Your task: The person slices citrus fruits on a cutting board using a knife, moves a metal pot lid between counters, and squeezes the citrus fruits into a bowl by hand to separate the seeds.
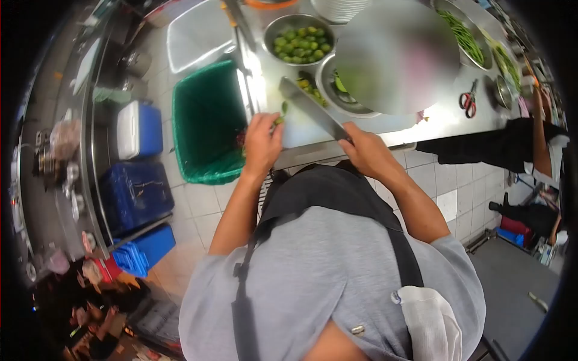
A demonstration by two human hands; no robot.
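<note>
My right hand is closed round the handle of a broad-bladed kitchen knife. Its blade slants up and left over a white cutting board. Near the board's left edge, my left hand has its fingers drawn together around a small green vegetable piece, which pokes out at the fingertips. Its exact kind is too small to make out. Cut green and yellowish pieces lie just beyond the blade, beside a metal bowl with green slices in it.
A green-lined bin stands against the table's left side. Farther back is a bowl of small round green fruits. Red-handled scissors and a tray of green beans lie right. A blurred patch hides the middle. Another person stands at right.
</note>
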